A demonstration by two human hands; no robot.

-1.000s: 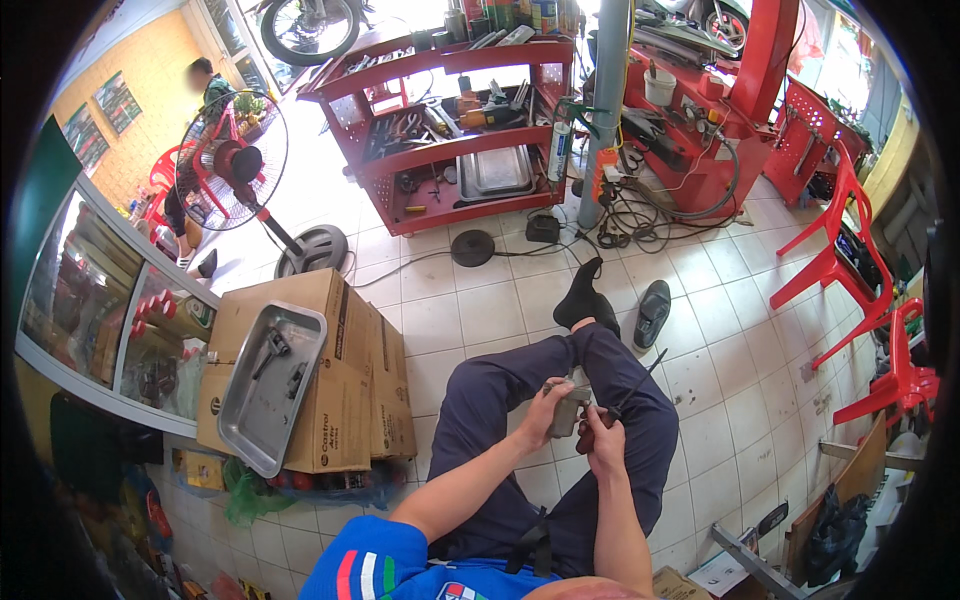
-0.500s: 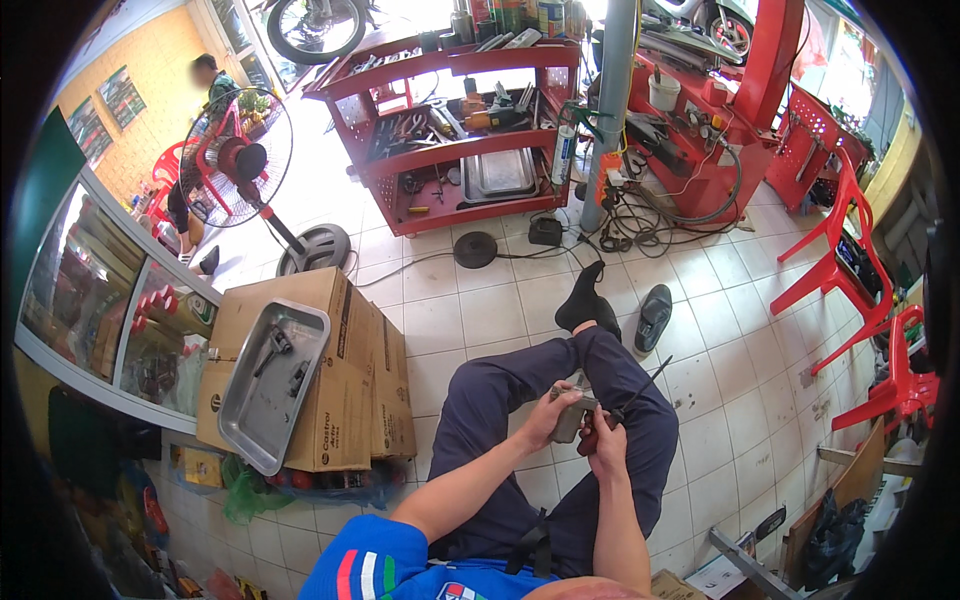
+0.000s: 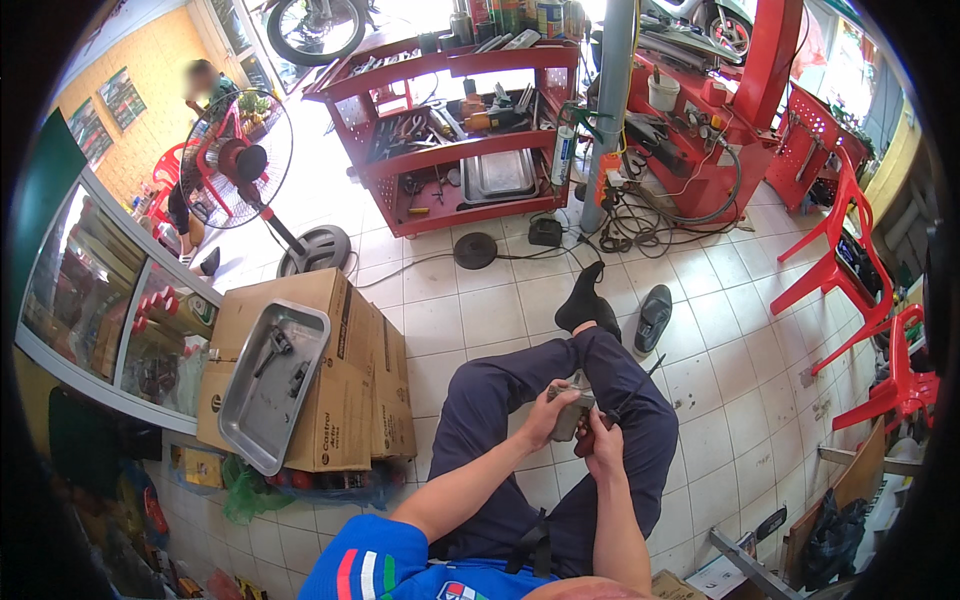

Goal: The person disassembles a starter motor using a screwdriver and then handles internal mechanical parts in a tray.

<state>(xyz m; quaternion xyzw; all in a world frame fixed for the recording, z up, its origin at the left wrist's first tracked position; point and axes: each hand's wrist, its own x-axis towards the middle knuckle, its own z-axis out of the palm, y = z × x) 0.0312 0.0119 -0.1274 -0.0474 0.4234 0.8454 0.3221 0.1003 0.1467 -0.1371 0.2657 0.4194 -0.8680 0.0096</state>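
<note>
My left hand [image 3: 543,420] is closed round a small grey metal part [image 3: 568,420], held above my bent legs. Just right of it, my right hand [image 3: 604,446] grips a dark-handled object [image 3: 587,440] against the part; a thin dark length [image 3: 650,376] rises from beside that hand toward the upper right, and I cannot tell exactly what it is. My fingers hide much of both held items. To my left, a steel tray [image 3: 259,425] with dark metal pieces [image 3: 270,350] in it rests on cardboard boxes [image 3: 355,420].
A red tool cart [image 3: 440,150] stands ahead, beside a grey post [image 3: 598,120] and tangled cables [image 3: 640,230]. A pedestal fan [image 3: 240,165] partly hides another person [image 3: 183,220]. A loose black shoe [image 3: 652,318], red plastic chairs [image 3: 840,270] and a glass cabinet [image 3: 120,310] surround me.
The thin dark length by my right hand has shifted slightly. The person behind the fan has lowered their head a little. My hands stay almost in place.
</note>
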